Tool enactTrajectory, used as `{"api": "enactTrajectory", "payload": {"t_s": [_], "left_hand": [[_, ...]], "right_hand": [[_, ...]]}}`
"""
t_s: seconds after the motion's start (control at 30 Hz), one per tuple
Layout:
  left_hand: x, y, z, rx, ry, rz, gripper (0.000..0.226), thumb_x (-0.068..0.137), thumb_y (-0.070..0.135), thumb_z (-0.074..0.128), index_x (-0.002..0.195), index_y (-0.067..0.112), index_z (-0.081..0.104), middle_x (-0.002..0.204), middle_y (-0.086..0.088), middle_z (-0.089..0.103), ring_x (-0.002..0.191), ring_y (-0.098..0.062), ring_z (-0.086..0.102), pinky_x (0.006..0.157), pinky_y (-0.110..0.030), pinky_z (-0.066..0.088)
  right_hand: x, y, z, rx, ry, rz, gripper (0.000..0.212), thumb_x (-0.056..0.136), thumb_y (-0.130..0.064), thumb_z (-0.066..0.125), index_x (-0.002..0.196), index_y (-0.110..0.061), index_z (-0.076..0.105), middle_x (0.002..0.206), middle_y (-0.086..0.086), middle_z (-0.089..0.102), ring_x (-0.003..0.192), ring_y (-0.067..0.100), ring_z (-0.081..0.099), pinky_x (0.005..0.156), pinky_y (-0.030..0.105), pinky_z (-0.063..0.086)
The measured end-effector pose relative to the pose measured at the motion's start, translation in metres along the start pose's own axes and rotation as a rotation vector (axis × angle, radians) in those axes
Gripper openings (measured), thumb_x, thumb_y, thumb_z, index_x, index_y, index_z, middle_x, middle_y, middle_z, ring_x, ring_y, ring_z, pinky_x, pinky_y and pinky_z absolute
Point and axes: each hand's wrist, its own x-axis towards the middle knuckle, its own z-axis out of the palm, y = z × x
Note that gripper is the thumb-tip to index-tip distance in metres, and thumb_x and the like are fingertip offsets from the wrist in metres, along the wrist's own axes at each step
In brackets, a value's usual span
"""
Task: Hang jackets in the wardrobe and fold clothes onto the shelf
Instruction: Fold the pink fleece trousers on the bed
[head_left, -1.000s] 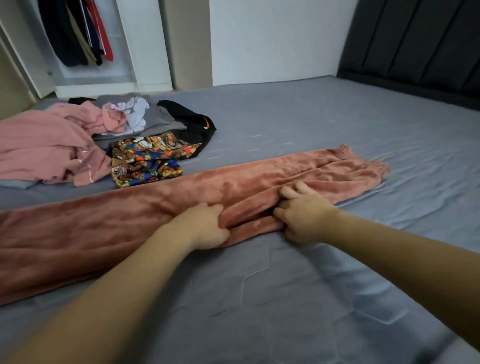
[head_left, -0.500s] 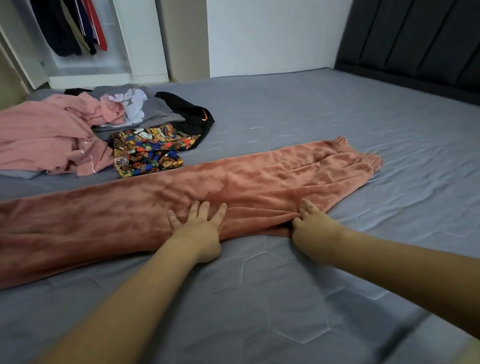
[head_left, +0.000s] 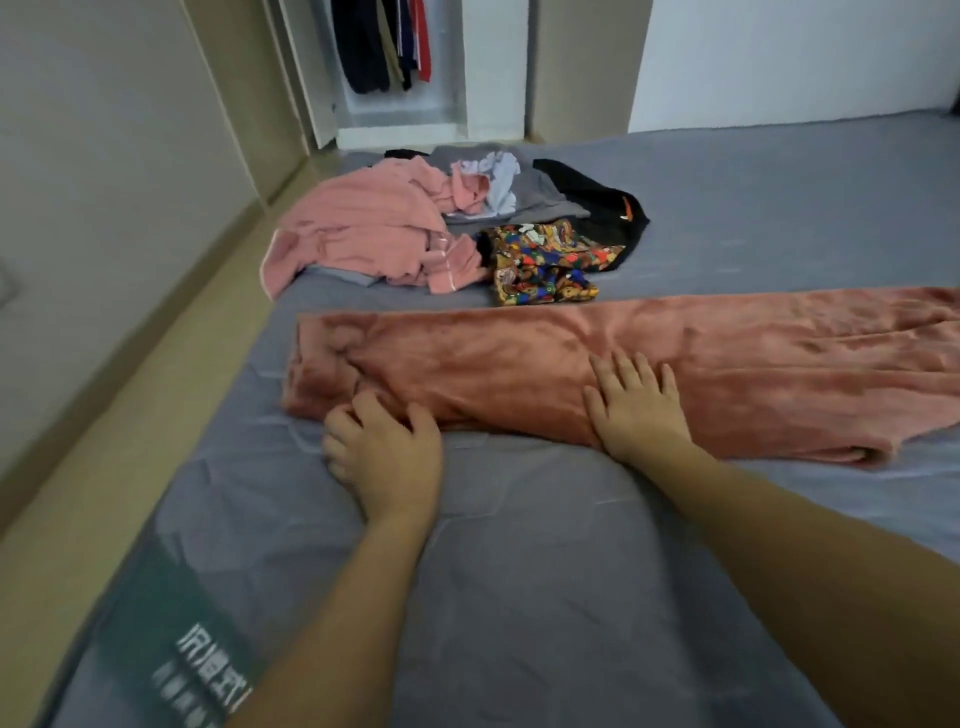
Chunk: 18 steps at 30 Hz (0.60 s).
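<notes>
Long salmon-pink fleece trousers (head_left: 519, 358) lie flat across the grey bed (head_left: 519, 571), folded lengthwise, waist end at the left. My left hand (head_left: 384, 452) sits at the near edge by the waist end, its fingers bent and touching the fabric. My right hand (head_left: 636, 405) rests flat on the trousers further right, fingers straight and spread. Behind the trousers lies a heap of clothes: a pink garment (head_left: 363, 228), a grey one with a white print (head_left: 493, 182), a black one (head_left: 597, 202) and a multicoloured patterned one (head_left: 545, 265).
The open white wardrobe (head_left: 488, 67) stands beyond the bed's far end, with dark and red clothes (head_left: 384, 41) hanging inside. A beige floor strip (head_left: 104, 441) and a wall run along the bed's left side.
The view has swung left toward the waist end. Both hands have slid left along the trousers' near edge; my right hand now lies flat on the fabric.
</notes>
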Motion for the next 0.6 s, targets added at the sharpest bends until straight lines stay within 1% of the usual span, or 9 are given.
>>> {"api": "enactTrajectory", "payload": {"t_s": [0.07, 0.1, 0.17, 0.23, 0.27, 0.33, 0.4, 0.47, 0.6], "left_hand": [[0.012, 0.013, -0.006, -0.568, 0.017, -0.528, 0.053, 0.087, 0.039, 0.06, 0.126, 0.006, 0.049, 0.128, -0.018, 0.054, 0.115, -0.037, 0.055, 0.094, -0.035, 0.045], [0.022, 0.018, -0.008, -0.815, -0.05, -0.739, 0.059, 0.086, 0.042, 0.062, 0.129, 0.005, 0.047, 0.127, -0.015, 0.057, 0.11, -0.035, 0.06, 0.093, -0.039, 0.05], [0.042, 0.03, -0.008, -1.122, -0.165, -0.91, 0.065, 0.085, 0.044, 0.067, 0.135, 0.01, 0.044, 0.124, -0.01, 0.058, 0.104, -0.033, 0.063, 0.088, -0.05, 0.055], [0.053, 0.041, -0.001, -1.082, -0.184, -0.893, 0.064, 0.088, 0.038, 0.066, 0.141, 0.012, 0.041, 0.133, -0.006, 0.053, 0.114, -0.031, 0.058, 0.096, -0.046, 0.051], [0.056, 0.047, 0.003, -0.948, -0.18, -0.837, 0.059, 0.094, 0.034, 0.06, 0.144, 0.012, 0.039, 0.14, -0.006, 0.049, 0.122, -0.029, 0.053, 0.097, -0.032, 0.047], [0.057, 0.065, 0.012, -0.673, -0.014, -0.658, 0.048, 0.102, 0.024, 0.047, 0.146, 0.008, 0.039, 0.146, -0.01, 0.044, 0.129, -0.029, 0.045, 0.076, -0.016, 0.037], [0.059, 0.092, 0.026, -0.586, 0.135, -0.493, 0.044, 0.101, 0.023, 0.045, 0.141, 0.006, 0.044, 0.142, -0.014, 0.049, 0.128, -0.03, 0.047, 0.074, -0.014, 0.035], [0.054, 0.13, 0.045, -0.583, 0.131, -0.392, 0.04, 0.098, 0.027, 0.049, 0.133, 0.008, 0.054, 0.132, -0.011, 0.059, 0.122, -0.026, 0.053, 0.074, -0.009, 0.033], [0.007, 0.218, 0.086, -0.581, 0.087, -0.125, 0.04, 0.093, 0.032, 0.049, 0.128, 0.013, 0.056, 0.126, -0.009, 0.063, 0.12, -0.028, 0.055, 0.095, -0.025, 0.037]], "right_hand": [[0.011, 0.006, -0.005, 0.016, -0.043, -0.01, 0.059, 0.099, -0.053, 0.015, 0.154, -0.033, 0.011, 0.163, 0.0, 0.006, 0.149, 0.022, 0.004, 0.119, 0.049, 0.001], [0.015, 0.009, -0.01, 0.024, -0.079, -0.025, 0.059, 0.099, -0.053, 0.017, 0.154, -0.033, 0.011, 0.163, 0.0, 0.006, 0.149, 0.022, 0.005, 0.119, 0.048, 0.001], [0.017, 0.013, -0.017, 0.069, -0.13, -0.057, 0.058, 0.099, -0.055, 0.019, 0.154, -0.034, 0.012, 0.163, -0.001, 0.006, 0.149, 0.021, 0.006, 0.118, 0.047, 0.001], [0.015, 0.024, -0.025, 0.091, -0.14, -0.077, 0.058, 0.099, -0.057, 0.019, 0.153, -0.036, 0.014, 0.162, -0.003, 0.008, 0.148, 0.018, 0.007, 0.118, 0.048, -0.001], [0.015, 0.034, -0.031, 0.082, -0.13, -0.064, 0.059, 0.098, -0.058, 0.019, 0.152, -0.036, 0.016, 0.162, -0.004, 0.01, 0.148, 0.017, 0.008, 0.117, 0.049, -0.001], [0.013, 0.067, -0.044, 0.076, -0.093, 0.036, 0.059, 0.096, -0.06, 0.02, 0.15, -0.035, 0.023, 0.161, -0.004, 0.014, 0.148, 0.019, 0.009, 0.116, 0.053, -0.001], [0.008, 0.117, -0.059, 0.109, -0.039, 0.19, 0.059, 0.096, -0.06, 0.024, 0.149, -0.034, 0.028, 0.161, -0.004, 0.016, 0.148, 0.022, 0.011, 0.115, 0.055, 0.0], [-0.001, 0.18, -0.07, 0.174, -0.022, 0.355, 0.058, 0.096, -0.059, 0.026, 0.148, -0.033, 0.029, 0.161, -0.002, 0.016, 0.147, 0.026, 0.013, 0.116, 0.056, 0.002], [-0.023, 0.311, -0.071, 0.277, -0.143, 0.59, 0.06, 0.096, -0.055, 0.025, 0.151, -0.032, 0.022, 0.162, 0.004, 0.006, 0.147, 0.036, 0.006, 0.116, 0.057, 0.004]]}}
